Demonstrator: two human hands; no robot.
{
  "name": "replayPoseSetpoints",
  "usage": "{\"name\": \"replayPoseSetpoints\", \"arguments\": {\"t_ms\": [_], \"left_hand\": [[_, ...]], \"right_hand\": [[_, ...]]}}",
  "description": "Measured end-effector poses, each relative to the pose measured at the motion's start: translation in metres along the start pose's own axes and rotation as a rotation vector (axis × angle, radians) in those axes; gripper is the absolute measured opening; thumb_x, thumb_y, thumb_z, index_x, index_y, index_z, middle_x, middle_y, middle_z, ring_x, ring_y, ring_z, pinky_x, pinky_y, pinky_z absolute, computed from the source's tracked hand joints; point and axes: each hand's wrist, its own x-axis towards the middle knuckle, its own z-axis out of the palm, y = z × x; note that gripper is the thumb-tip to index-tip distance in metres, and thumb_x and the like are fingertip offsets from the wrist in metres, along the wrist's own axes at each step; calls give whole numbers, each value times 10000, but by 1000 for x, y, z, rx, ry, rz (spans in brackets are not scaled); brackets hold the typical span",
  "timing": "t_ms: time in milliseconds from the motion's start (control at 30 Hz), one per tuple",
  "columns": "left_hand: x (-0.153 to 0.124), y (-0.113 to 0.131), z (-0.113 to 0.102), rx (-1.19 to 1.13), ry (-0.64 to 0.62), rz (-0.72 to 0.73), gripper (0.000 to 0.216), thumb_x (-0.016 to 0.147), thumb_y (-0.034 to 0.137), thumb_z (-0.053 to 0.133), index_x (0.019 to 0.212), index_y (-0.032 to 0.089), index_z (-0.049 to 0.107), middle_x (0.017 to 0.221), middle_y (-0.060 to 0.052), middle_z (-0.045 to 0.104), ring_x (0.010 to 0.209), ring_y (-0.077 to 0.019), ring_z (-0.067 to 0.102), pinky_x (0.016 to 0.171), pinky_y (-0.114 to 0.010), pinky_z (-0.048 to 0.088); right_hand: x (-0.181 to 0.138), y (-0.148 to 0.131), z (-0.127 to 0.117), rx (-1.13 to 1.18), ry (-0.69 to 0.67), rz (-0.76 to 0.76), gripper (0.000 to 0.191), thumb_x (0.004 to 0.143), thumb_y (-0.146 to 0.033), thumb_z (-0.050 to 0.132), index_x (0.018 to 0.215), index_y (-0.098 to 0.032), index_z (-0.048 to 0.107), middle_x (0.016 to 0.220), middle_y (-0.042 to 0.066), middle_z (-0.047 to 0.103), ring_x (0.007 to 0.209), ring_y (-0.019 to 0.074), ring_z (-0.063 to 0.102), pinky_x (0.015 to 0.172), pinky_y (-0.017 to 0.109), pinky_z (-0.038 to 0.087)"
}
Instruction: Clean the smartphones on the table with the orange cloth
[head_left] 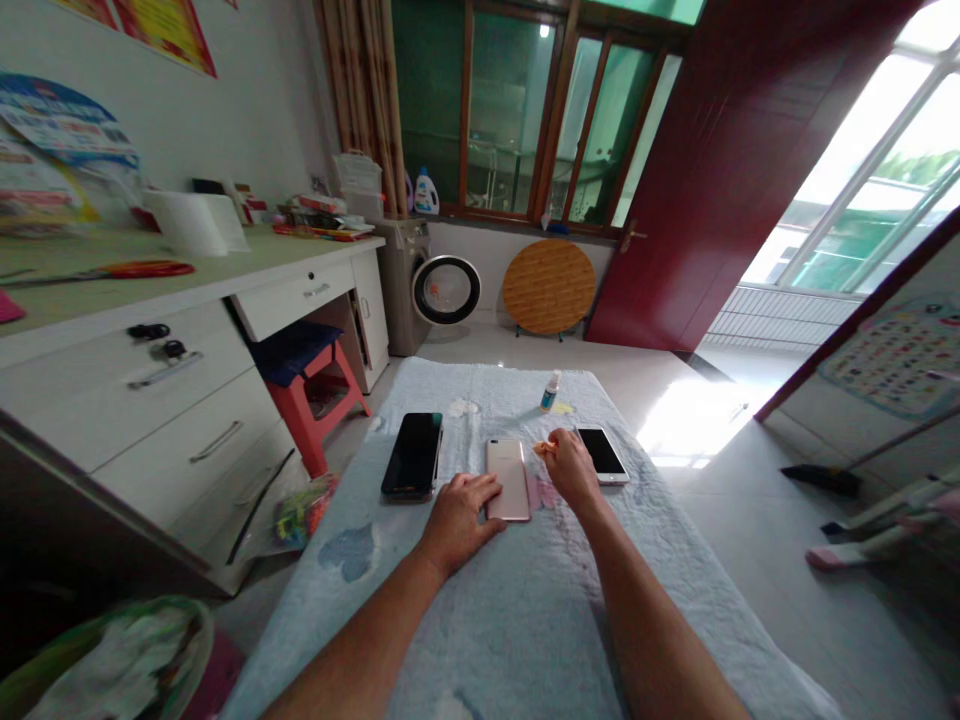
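Note:
A pink-gold phone (508, 477) lies back up in the middle of a table covered with a light blue towel (525, 600). My left hand (459, 515) rests flat beside it, fingers touching its lower left edge. My right hand (568, 466) is closed in a pinch on a small orange cloth (543, 447) just right of the phone's top. A black phone (412, 455) lies to the left and a white phone (601, 453) to the right, screen up. A small spray bottle (550, 391) stands further back.
A white drawer desk (150, 380) runs along the left, with a red stool (315, 385) under it. A washing machine (420, 285), a round wooden tabletop (548, 285) and a dark red door (720, 170) stand at the back. A broom (840, 475) lies on the floor at right.

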Motion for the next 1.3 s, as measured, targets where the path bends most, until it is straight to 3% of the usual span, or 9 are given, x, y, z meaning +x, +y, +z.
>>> {"name": "replayPoseSetpoints", "arguments": {"t_ms": [100, 233, 400, 567, 733, 900, 1033, 1133, 1300], "left_hand": [[1, 0, 1, 10, 20, 7, 516, 726, 350, 734, 1212, 212, 629, 1372, -76, 544, 1196, -275, 494, 1018, -414, 387], [1, -2, 4, 49, 78, -3, 580, 680, 324, 765, 1226, 194, 617, 1400, -110, 501, 1219, -287, 477, 1049, -416, 363], [0, -2, 4, 75, 82, -32, 609, 680, 377, 765, 1239, 196, 605, 1336, -116, 556, 1191, -306, 486, 1027, -432, 379], [1, -1, 2, 60, 68, -17, 593, 690, 390, 755, 1228, 184, 611, 1313, -107, 576, 1152, -301, 498, 1011, -424, 390], [2, -3, 2, 46, 67, -13, 586, 689, 387, 755, 1221, 184, 616, 1302, -113, 582, 1154, -298, 500, 1005, -420, 392], [1, -2, 1, 35, 67, -12, 584, 688, 390, 756, 1216, 184, 617, 1299, -114, 584, 1148, -295, 505, 996, -419, 403], [1, -2, 2, 46, 86, -11, 574, 687, 391, 759, 1202, 177, 622, 1291, -110, 591, 1139, -295, 509, 996, -418, 404], [1, -2, 3, 50, 103, -2, 561, 688, 379, 760, 1196, 185, 619, 1259, -95, 613, 1109, -287, 526, 975, -406, 417], [1, 0, 1, 52, 94, 10, 527, 701, 415, 744, 1166, 195, 629, 1230, -92, 628, 1090, -290, 541, 938, -402, 438]], "right_hand": [[-5, 7, -6, 32, 77, 29, 128, 845, -238, 545, 950, -165, 553, 826, 42, 581, 723, 165, 512, 625, 251, 299], [-12, 12, -3, -16, -4, 74, 29, 827, -194, 542, 808, -179, 559, 815, 37, 554, 690, 143, 474, 616, 249, 280], [-16, 11, 0, -51, -77, 62, 83, 774, -149, 556, 825, -166, 620, 894, 65, 576, 834, 168, 506, 686, 247, 313], [-14, 6, -11, -93, -112, 73, 119, 792, -246, 561, 784, -188, 665, 875, 59, 625, 830, 196, 496, 682, 280, 285], [-15, 7, -16, -119, -14, 89, 108, 780, -198, 552, 859, -175, 621, 855, 48, 616, 782, 184, 471, 662, 283, 256], [-17, 5, -20, -100, 133, 47, 111, 757, -188, 552, 844, -182, 619, 962, 71, 551, 876, 212, 459, 721, 297, 297], [-22, -13, -27, 8, 214, -69, 137, 773, -145, 497, 838, -175, 613, 966, 72, 553, 921, 208, 476, 814, 308, 334], [-34, -33, -26, 77, 47, -145, 168, 803, -112, 446, 825, -182, 597, 852, 43, 575, 821, 168, 508, 758, 265, 347], [-54, -48, -11, -23, -170, -11, 142, 843, -165, 464, 835, -175, 606, 860, 65, 616, 784, 166, 539, 684, 261, 326]]}}
